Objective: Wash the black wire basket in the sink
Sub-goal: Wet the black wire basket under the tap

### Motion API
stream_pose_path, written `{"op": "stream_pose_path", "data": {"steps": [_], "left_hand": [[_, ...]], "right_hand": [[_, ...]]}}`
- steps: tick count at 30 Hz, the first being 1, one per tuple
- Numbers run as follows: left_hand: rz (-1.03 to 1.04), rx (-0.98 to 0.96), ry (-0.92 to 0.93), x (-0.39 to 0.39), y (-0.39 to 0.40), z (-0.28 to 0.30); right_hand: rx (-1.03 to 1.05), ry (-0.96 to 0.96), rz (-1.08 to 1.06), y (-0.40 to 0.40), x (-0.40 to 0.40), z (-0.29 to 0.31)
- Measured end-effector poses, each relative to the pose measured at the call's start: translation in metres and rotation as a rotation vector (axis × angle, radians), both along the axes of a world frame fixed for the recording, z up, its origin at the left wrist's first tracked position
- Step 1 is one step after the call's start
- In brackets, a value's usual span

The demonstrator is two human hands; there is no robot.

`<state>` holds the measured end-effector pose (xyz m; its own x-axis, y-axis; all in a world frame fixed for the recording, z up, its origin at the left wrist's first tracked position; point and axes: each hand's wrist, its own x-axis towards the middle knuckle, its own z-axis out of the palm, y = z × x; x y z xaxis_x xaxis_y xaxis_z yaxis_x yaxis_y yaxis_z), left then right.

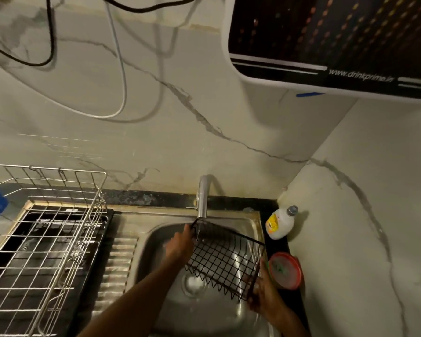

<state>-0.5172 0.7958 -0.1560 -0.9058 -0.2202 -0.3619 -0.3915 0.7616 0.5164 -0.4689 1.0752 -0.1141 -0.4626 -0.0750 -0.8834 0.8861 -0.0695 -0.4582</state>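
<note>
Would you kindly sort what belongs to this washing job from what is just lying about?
In use: black wire basket, steel sink, chrome tap, left hand, right hand.
Lying about: silver wire dish rack, white plastic bottle, red-rimmed round tub.

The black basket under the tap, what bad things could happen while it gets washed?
The black wire basket is tilted, held by the left hand and right hand at opposite ends; wet wire might slip and drop into the sink. Water from the tap could splash off the mesh. Swinging right, it might knock the white bottle or red-rimmed container.
</note>
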Motion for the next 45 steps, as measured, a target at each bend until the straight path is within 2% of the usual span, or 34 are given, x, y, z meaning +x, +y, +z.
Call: {"op": "stream_pose_path", "data": {"steps": [2,4,6,8,10,12,13,15,16,17,18,19,20,21,22,23,24,25,27,28,31,33,34,36,38,41,45], "left_hand": [[-0.108,-0.074,-0.029,-0.015,0.012,0.007],[-0.168,-0.063,-0.042,-0.028,0.013,0.009],[-0.202,0.068,-0.044,-0.035,0.005,0.008],[-0.214,0.356,-0.083,-0.029,-0.011,0.007],[-0.042,0.742,-0.191,-0.013,-0.022,0.009],[0.253,1.003,-0.337,0.003,-0.030,0.012],[0.352,1.079,-0.372,0.012,-0.032,0.011],[0.401,1.111,-0.371,0.029,-0.041,0.005],[0.403,1.104,-0.354,0.038,-0.045,0.003],[0.410,1.106,-0.327,0.046,-0.050,0.002],[0.420,1.108,-0.291,0.055,-0.054,0.000],[0.431,1.097,-0.246,0.063,-0.059,-0.002],[0.430,1.076,-0.198,0.069,-0.062,0.000],[0.439,1.062,-0.143,0.076,-0.064,0.000],[0.465,1.055,-0.084,0.081,-0.067,-0.002],[0.490,1.052,-0.030,0.085,-0.068,-0.002],[0.499,1.026,0.014,0.088,-0.069,-0.001],[0.494,1.001,0.058,0.089,-0.069,-0.001],[0.467,0.957,0.128,0.090,-0.066,0.005],[0.443,0.910,0.160,0.090,-0.062,0.009],[0.381,0.738,0.295,0.087,-0.051,0.022],[0.380,0.651,0.365,0.084,-0.050,0.028],[0.381,0.623,0.386,0.084,-0.052,0.027],[0.374,0.593,0.402,0.086,-0.058,0.023],[0.384,0.583,0.407,0.090,-0.062,0.020],[0.384,0.539,0.407,0.093,-0.062,0.022],[0.386,0.494,0.388,0.098,-0.056,0.023]], "right_hand": [[0.017,0.003,-0.047,0.004,0.009,0.006],[0.044,0.006,-0.062,0.006,0.011,0.010],[0.103,0.016,-0.066,0.007,0.010,0.013],[0.165,0.070,-0.052,0.010,0.008,0.016],[0.196,0.110,-0.013,0.011,0.005,0.021],[0.181,0.105,0.027,0.008,0.001,0.030],[0.175,0.085,0.053,0.006,-0.002,0.030],[0.257,0.061,0.122,0.002,-0.009,0.024],[0.416,0.122,0.250,0.001,-0.013,0.016],[0.669,0.235,0.431,0.000,-0.015,0.005],[0.936,0.406,0.575,-0.002,-0.018,-0.006],[1.114,0.652,0.634,-0.009,-0.021,-0.012],[1.145,0.902,0.594,-0.023,-0.022,-0.008],[1.043,1.077,0.544,-0.044,-0.026,-0.002],[0.888,1.162,0.564,-0.069,-0.033,0.000],[0.729,1.132,0.626,-0.094,-0.042,0.003],[0.582,0.999,0.698,-0.114,-0.054,0.000],[0.443,0.776,0.678,-0.131,-0.066,-0.007],[0.212,0.385,0.350,-0.153,-0.088,-0.023],[0.109,0.289,0.139,-0.160,-0.095,-0.030],[-0.299,0.181,-0.358,-0.191,-0.090,-0.041],[-0.547,0.155,-0.497,-0.212,-0.076,-0.045],[-0.616,0.152,-0.487,-0.219,-0.071,-0.047],[-0.681,0.132,-0.339,-0.224,-0.062,-0.056],[-0.608,0.114,0.008,-0.219,-0.054,-0.066],[-0.353,0.147,0.561,-0.192,-0.050,-0.082],[0.187,0.347,0.994,-0.137,-0.079,-0.090]]}}
